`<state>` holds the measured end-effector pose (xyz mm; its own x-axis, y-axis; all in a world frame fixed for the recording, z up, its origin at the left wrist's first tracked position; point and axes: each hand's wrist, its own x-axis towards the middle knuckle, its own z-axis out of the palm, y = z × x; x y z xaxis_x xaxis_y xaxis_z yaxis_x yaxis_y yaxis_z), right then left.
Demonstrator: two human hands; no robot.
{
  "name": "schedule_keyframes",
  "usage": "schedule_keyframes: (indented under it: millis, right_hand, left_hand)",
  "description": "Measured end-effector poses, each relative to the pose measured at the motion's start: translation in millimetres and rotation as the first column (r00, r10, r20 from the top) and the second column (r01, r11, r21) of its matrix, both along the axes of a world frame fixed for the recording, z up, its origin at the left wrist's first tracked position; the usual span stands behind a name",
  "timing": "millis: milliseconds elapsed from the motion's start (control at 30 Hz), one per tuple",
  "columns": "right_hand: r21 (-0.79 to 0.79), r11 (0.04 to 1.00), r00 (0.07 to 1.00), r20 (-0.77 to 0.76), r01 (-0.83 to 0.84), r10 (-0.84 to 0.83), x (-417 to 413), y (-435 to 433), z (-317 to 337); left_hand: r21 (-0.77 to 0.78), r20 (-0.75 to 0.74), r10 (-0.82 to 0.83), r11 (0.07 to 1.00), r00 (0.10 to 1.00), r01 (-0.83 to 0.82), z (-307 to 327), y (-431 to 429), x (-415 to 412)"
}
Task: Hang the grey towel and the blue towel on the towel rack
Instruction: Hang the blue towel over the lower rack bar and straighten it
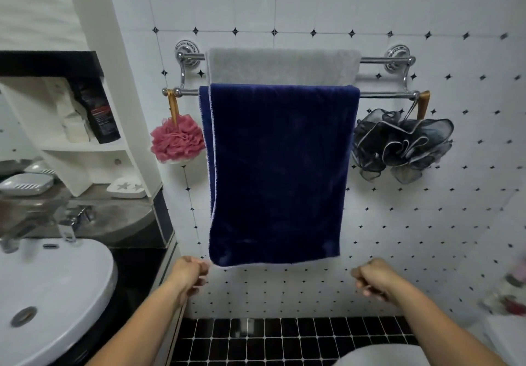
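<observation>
A chrome double-bar towel rack (384, 60) is fixed to the tiled wall. The grey towel (281, 65) is draped over its upper, rear bar. The blue towel (277, 172) hangs from the lower, front bar and reaches down to just above my hands. My left hand (189, 274) is loosely curled at the towel's bottom left corner, fingertips close to the hem; whether it pinches the hem is unclear. My right hand (373, 276) is curled, a little right of and below the bottom right corner, apart from the towel and holding nothing.
A pink bath pouf (178, 142) hangs from the rack's left end and a dark grey one (401, 145) from its right end. A white sink (51, 297) with a tap sits at lower left, shelves with bottles above it. Black floor tiles (284, 337) lie below.
</observation>
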<state>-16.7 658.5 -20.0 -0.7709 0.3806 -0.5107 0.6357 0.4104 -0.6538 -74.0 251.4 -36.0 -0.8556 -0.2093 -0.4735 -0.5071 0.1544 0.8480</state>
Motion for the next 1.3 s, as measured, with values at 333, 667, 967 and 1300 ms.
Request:
schedule_keyframes:
  millis: [333, 667, 967, 1300]
  right_hand:
    - [-0.121, 0.989, 0.841, -0.541, -0.082, 0.003, -136, -4, 143]
    - [-0.289, 0.957, 0.563, -0.795, -0.025, -0.225, -191, 0, 222]
    - [-0.548, 0.827, 0.624, -0.692, -0.128, -0.362, -211, 12, 235]
    - [-0.485, 0.821, 0.732, -0.669, -0.301, -0.128, -180, 36, 202]
  left_hand:
    - [-0.144, -0.626, -0.003, 0.983, 0.78, -0.111, 175, 35, -127]
    - [-0.009, -0.751, 0.101, 0.987, 0.653, -0.162, 225, 66, -155]
    - [0.123, -0.764, 0.235, 0.967, 0.6, -0.222, 259, 62, -181]
    - [-0.009, -0.696, 0.039, 0.998, 0.717, -0.063, 219, 25, -164]
